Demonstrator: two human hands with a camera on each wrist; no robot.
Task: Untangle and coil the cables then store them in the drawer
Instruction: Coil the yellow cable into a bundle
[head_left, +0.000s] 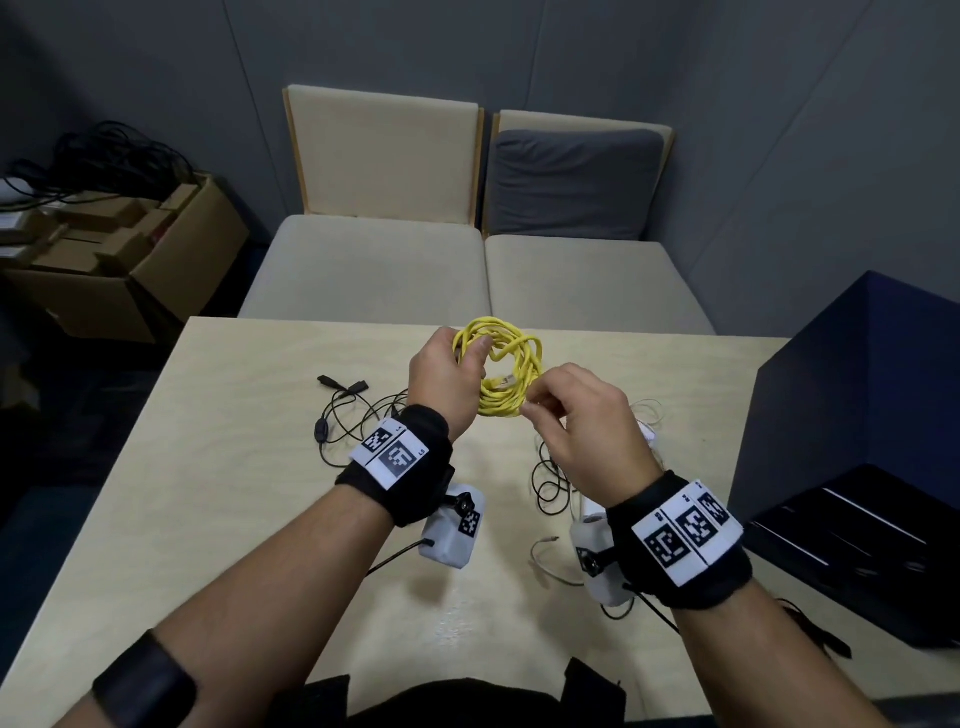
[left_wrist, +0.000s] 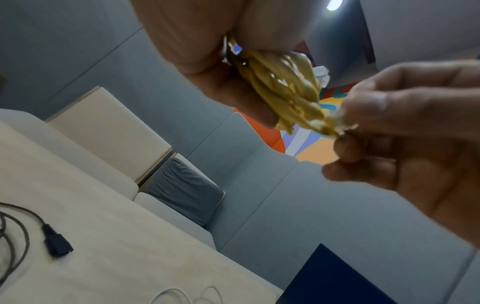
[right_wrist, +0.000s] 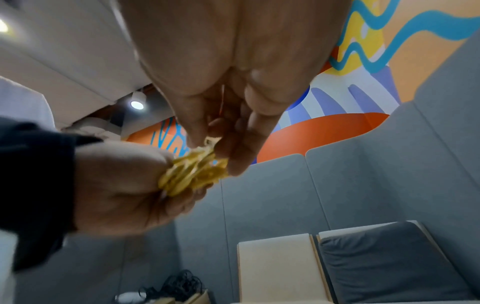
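Above the worktop (head_left: 249, 467), I'm finishing the yellow cable (head_left: 501, 371) coil.
My left hand (head_left: 444, 382) grips its 9 o'clock side; my right hand (head_left: 582, 415) pinches the 5 o'clock edge, and I'd tuck that end through snugly.

Yellow cable (head_left: 506, 371), black cable (head_left: 337, 415)

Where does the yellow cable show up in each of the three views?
Head: yellow cable above centre, coiled between both hands.
Left wrist: upper centre, bunched under the palm.
Right wrist: left of centre, between the hands.
Shared landmark: grey cushion.
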